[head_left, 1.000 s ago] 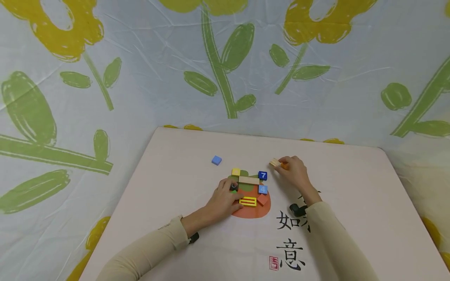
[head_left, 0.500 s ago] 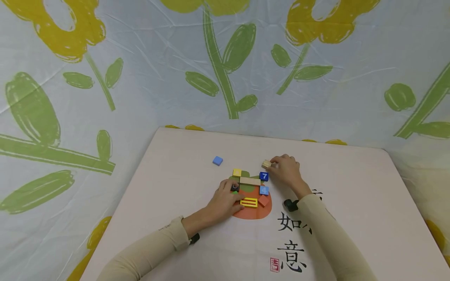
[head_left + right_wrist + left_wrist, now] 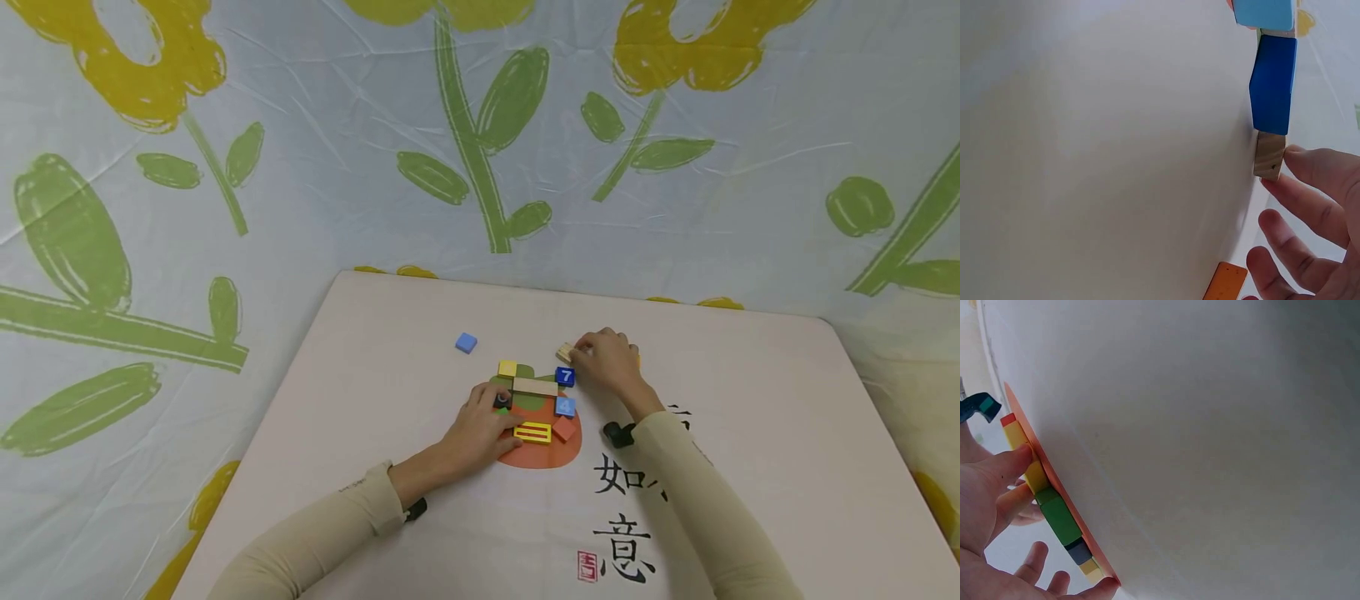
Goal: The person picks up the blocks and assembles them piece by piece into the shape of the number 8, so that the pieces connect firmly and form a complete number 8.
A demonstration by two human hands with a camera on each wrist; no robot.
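Note:
My left hand [image 3: 471, 423] rests at the left of a cluster of blocks. In the left wrist view its thumb [image 3: 1016, 464] touches a yellow block; its fingers spread beside green [image 3: 1060, 517] and black [image 3: 1079, 551] blocks. The cluster holds a yellow-and-red striped block [image 3: 533, 432], a long plain wooden block [image 3: 535, 387], a dark blue "7" block [image 3: 566, 377], a light blue "4" block [image 3: 566, 407], and a red-orange block [image 3: 563, 429]. My right hand [image 3: 611, 364] pinches a small wooden block [image 3: 1269, 155] between thumb and index finger, beside the dark blue block.
A blue block [image 3: 466, 342] lies apart behind the cluster. An orange block [image 3: 1225, 282] sits near my right hand's lower fingers. Under the cluster is an orange-and-green printed shape [image 3: 540, 458]. Black characters [image 3: 625, 546] mark the pink tabletop [image 3: 810, 433]; a flowered cloth [image 3: 322, 150] hangs behind.
My right hand has moved left with the small wooden block, bringing it close to the dark blue block; the wooden block has turned slightly. My left hand has stayed in place.

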